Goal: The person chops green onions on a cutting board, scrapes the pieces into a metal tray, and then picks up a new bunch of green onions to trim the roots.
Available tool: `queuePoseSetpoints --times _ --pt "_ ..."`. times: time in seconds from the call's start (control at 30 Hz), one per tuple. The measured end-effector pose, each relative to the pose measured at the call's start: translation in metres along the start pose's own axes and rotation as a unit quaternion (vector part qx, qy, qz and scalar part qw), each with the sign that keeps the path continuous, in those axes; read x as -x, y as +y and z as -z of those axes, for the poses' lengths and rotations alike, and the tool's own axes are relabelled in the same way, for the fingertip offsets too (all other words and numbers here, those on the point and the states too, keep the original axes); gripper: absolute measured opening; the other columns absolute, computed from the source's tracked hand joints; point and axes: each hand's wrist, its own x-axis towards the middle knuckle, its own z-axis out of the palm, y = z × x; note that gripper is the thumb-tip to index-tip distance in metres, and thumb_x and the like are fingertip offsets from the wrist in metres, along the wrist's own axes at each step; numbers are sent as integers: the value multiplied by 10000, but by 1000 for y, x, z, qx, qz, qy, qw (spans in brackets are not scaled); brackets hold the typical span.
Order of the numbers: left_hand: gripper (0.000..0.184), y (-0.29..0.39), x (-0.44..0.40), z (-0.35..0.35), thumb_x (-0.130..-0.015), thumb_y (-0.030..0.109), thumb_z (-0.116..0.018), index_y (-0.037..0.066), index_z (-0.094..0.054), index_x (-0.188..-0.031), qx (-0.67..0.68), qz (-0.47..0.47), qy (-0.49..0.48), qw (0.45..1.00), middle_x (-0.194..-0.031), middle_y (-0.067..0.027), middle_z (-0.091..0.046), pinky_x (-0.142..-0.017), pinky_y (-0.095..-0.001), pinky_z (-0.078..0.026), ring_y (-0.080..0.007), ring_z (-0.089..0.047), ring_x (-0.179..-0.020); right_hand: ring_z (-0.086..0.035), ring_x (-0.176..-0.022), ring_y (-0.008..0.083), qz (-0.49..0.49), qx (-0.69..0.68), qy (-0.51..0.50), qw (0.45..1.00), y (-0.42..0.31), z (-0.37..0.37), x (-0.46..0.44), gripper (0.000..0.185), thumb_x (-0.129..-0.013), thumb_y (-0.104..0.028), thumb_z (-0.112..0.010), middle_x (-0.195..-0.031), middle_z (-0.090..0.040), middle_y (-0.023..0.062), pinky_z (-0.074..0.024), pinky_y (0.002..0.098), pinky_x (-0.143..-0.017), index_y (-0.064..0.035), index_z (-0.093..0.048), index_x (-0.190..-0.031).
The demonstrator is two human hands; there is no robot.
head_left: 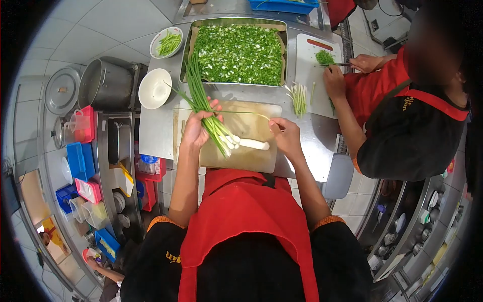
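My left hand [197,127] is wrapped round a bunch of green onions [196,90], white ends toward me and green tops pointing away. My right hand [286,135] pinches the pale end of a single green onion stalk [246,112], which stretches across from the bunch. Both hands are over a worn cutting board [251,160]. On the board lies a white handle [254,144], apparently a knife's; the rest of it is hidden behind the bunch. Beyond the board stands a metal tray [286,60] filled with chopped green onions [239,54].
At the left are a white bowl [155,88] and a bowl of cut green stalks [169,44]. A co-worker [402,116] cuts greens on a white board [304,55] at the right. Trimmed stalks [298,99] lie between us. A large pot [100,84] stands far left.
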Motion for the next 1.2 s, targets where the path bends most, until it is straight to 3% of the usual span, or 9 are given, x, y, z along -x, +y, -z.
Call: queuePoseSetpoints --times 0.07,0.2,0.27,0.43,0.57,0.9,1.0,1.1,1.2 --pt "519 0 2 -7 -791 -82 -449 16 -387 -1297 1 -1 4 1000 -1214 -145 -521 -780 -405 -557 -256 -581 -1018 -604 -765 266 268 279 94 918 -2 -1 -1 165 -862 -124 -635 -810 -623 138 -479 350 -706 29 -648 -924" --pt "515 -3 3 -12 -807 -75 -445 24 -384 -1309 1 4 10 1000 -1225 -143 -518 -856 -436 -544 -262 -572 -1066 -589 -718 212 281 158 64 945 -47 -26 22 162 -863 -130 -636 -781 -607 105 -480 313 -649 -15 -664 -975" --pt "512 -6 2 -14 -813 -73 -441 26 -382 -1312 5 7 8 1000 -1227 -143 -518 -886 -446 -535 -262 -569 -1078 -582 -698 234 287 106 -53 950 -60 -40 31 171 -851 -156 -653 -793 -611 107 -475 328 -646 -7 -666 -934" --pt "520 -12 1 -17 -822 -96 -396 39 -326 -1319 4 8 -25 1000 -1259 -174 -469 -934 -529 -511 -298 -541 -1109 -583 -718 254 299 181 -28 936 -63 -69 21 149 -836 -159 -665 -803 -619 118 -469 356 -654 -16 -669 -877" --pt "511 -12 6 -24 -837 -86 -402 28 -354 -1333 -30 1 9 1000 -1198 -143 -531 -949 -472 -507 -281 -556 -1108 -585 -831 349 310 198 -47 929 -55 -73 11 103 -830 -128 -629 -856 -622 152 -468 435 -749 -29 -649 -849" --pt "508 -18 7 -29 -837 -104 -398 39 -336 -1321 -1 -4 18 1000 -1113 -114 -525 -962 -447 -502 -266 -574 -1022 -566 -831 358 293 221 -41 929 -50 -76 13 51 -838 -69 -592 -865 -597 150 -456 454 -743 -23 -590 -859" --pt "496 -27 -6 -8 -821 -121 -384 65 -321 -1276 64 -22 -48 997 -995 -110 -495 -808 -414 -539 -243 -564 -870 -572 -828 333 312 231 -32 921 -56 -77 14 68 -856 -53 -570 -865 -593 152 -452 419 -727 -5 -606 -886" --pt "408 -33 -10 -9 -827 -93 -416 94 -369 -1187 155 4 -67 986 -899 -71 -463 -674 -333 -468 -179 -494 -734 -568 -804 324 340 189 -11 921 -55 -78 17 56 -848 -26 -576 -840 -573 148 -453 389 -714 -3 -601 -893" --pt "338 -48 -25 19 -825 -60 -462 92 -392 -1119 187 43 -72 979 -892 -78 -482 -694 -349 -491 -192 -521 -715 -562 -795 276 372 96 32 922 -50 -69 18 79 -903 -71 -551 -823 -570 132 -459 360 -740 -10 -601 -910"
